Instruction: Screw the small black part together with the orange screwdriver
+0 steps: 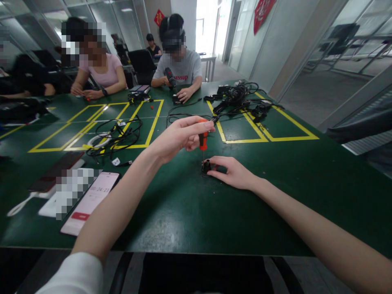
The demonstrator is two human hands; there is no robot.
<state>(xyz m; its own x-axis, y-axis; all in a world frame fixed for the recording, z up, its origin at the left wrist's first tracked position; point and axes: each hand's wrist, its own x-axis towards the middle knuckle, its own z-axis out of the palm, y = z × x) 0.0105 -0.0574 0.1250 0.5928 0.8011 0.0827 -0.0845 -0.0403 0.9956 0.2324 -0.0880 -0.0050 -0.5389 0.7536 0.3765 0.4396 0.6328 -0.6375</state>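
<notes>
My left hand [183,134] is closed around the handle of a red and black screwdriver [203,143], held upright. Its thin shaft points down at a small black part [206,166] on the table; I cannot make out whether the tip sits in a screw. Thumb and fingers of my right hand [231,172] pinch that black part from the right side and steady it on the green surface. The part has a short round stub on top, and its exact kind is unclear.
A lit phone [92,200] and a power bank [52,179] with a white strap lie at left. Black cables [116,136] lie behind them; a bigger cable heap [235,100] is at far right. Yellow tape [245,141] marks the green table [171,220]. Across sits a co-worker with a power drill [170,77].
</notes>
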